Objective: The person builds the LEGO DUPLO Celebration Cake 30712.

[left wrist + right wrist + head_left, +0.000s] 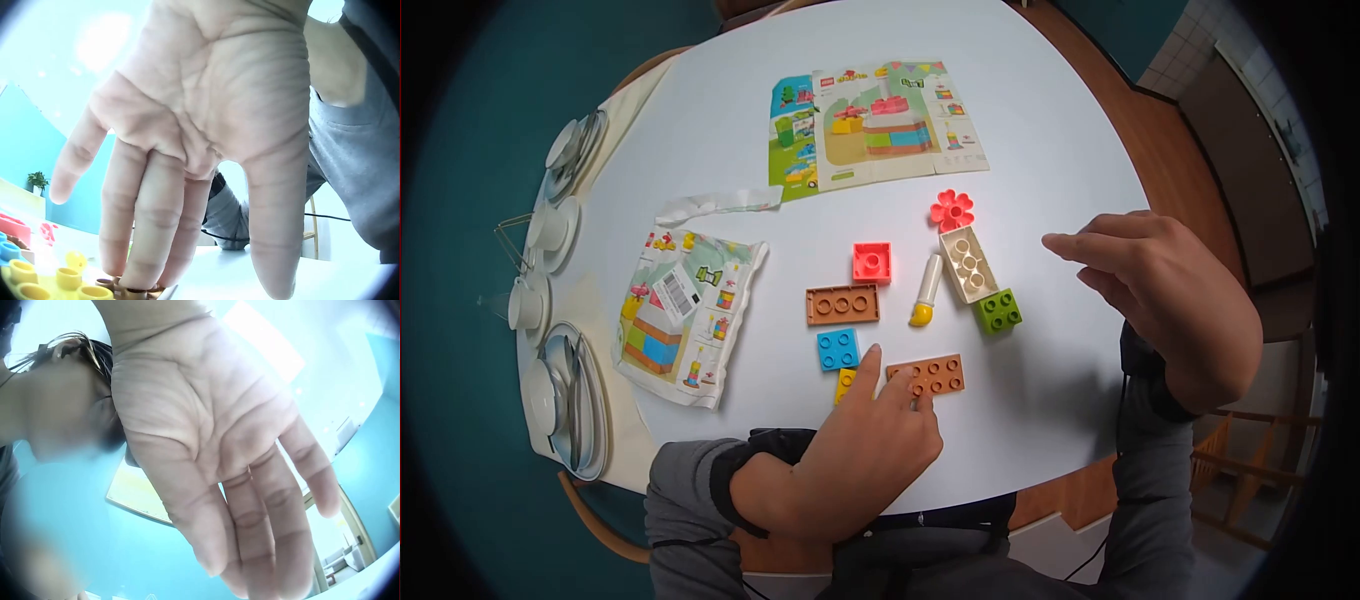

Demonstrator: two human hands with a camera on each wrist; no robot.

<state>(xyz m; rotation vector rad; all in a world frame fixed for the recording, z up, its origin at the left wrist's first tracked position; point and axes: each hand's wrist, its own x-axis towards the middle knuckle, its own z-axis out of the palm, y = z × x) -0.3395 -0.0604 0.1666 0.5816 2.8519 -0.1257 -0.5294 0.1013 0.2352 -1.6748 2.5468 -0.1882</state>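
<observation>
Left grip (865, 440) released, fingertips on a brown brick (942, 372); right grip (1175, 285) released above the tabletop (800, 240).
The left fingers are straight, thumb apart, their tips touching the brick's studs near the tabletop's near edge; a yellow brick (844, 384), partly hidden, and a blue brick (837, 350) lie beside. The right fingers extend loosely, well apart from a green brick (999, 312). Left lies a bag (712, 345), contents hidden; farthest, a printed sheet (880, 130).

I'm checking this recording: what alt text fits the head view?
A person's left hand touches a studded brown brick on a white table; the right hand is raised at the right, holding nothing. Other colourful toy bricks lie nearby, with a printed packet to their left, a printed sheet beyond, and dishes at far left.
</observation>
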